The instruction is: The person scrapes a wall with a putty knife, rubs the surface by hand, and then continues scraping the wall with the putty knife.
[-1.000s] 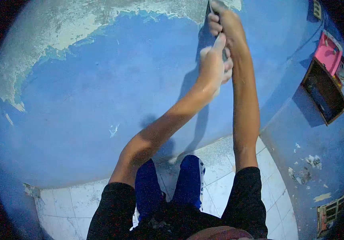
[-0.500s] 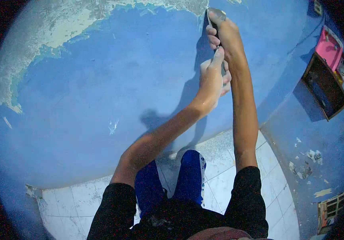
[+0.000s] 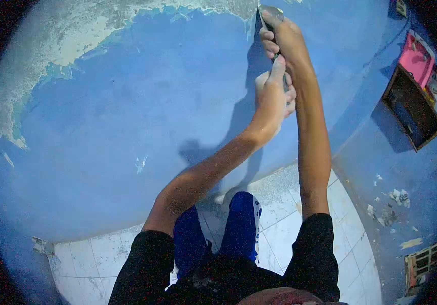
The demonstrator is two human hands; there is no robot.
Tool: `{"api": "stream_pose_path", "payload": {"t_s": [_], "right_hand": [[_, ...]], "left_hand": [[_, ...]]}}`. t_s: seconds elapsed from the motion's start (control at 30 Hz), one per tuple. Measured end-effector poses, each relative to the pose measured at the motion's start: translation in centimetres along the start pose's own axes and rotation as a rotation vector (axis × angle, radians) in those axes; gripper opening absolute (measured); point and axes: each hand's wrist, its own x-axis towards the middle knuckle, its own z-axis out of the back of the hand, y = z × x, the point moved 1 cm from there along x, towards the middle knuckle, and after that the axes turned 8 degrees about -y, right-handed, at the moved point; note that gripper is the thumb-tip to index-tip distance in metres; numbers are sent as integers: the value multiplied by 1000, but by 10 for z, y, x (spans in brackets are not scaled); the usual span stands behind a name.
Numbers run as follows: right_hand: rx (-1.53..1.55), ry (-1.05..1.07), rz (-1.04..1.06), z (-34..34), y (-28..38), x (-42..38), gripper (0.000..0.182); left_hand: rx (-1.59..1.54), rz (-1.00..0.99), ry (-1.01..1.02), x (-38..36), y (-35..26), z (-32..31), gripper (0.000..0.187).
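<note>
Both my hands grip one paint scraper (image 3: 275, 11), its wide metal blade up at the edge of the peeled patch. My right hand (image 3: 290, 44) is the upper one, closed round the scraper close behind the blade, thumb lying along it. Just below, my left hand (image 3: 271, 99) wraps the dark handle, most of which its fingers hide. Pale dust coats the fingers of both hands. Around the blade, the blue wall (image 3: 152, 107) gives way to bare grey plaster (image 3: 71, 40) with ragged, flaking paint along its border.
A wooden shelf box (image 3: 412, 109) with a pink plastic item (image 3: 416, 60) hangs on the right wall. Below it are chipped patches (image 3: 383, 216) and a small framed vent (image 3: 424, 262). White floor tiles (image 3: 284, 239) lie under my legs, against the wall's foot.
Both hands still hold the scraper. The blade end has shifted slightly left and up, and its flat face shows more now.
</note>
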Motion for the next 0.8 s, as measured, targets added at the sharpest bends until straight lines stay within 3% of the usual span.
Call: {"api": "stream_pose_path", "payload": {"t_s": [0.13,0.23,0.27,0.37,0.5,0.6,0.8], "right_hand": [[87,30,34,-3,-5,3,18],[89,0,4,-17,21,19,29],[101,9,14,-7,9,26,18],[76,-67,-30,-7,-9,-12,18],[-13,-52,-120,1,7,-1,19],[80,-10,-30,3,-7,-5,19],[67,36,-52,8,-6,2,17]], "left_hand": [[44,-6,-21,4,-7,5,38],[44,-5,22,15,-27,-5,38],[62,-27,20,14,-24,-4,40],[87,76,-5,-4,-8,10,41],[16,50,25,-2,-7,-5,42],[-9,42,5,0,4,0,42],[-5,22,-5,5,5,-7,43]]}}
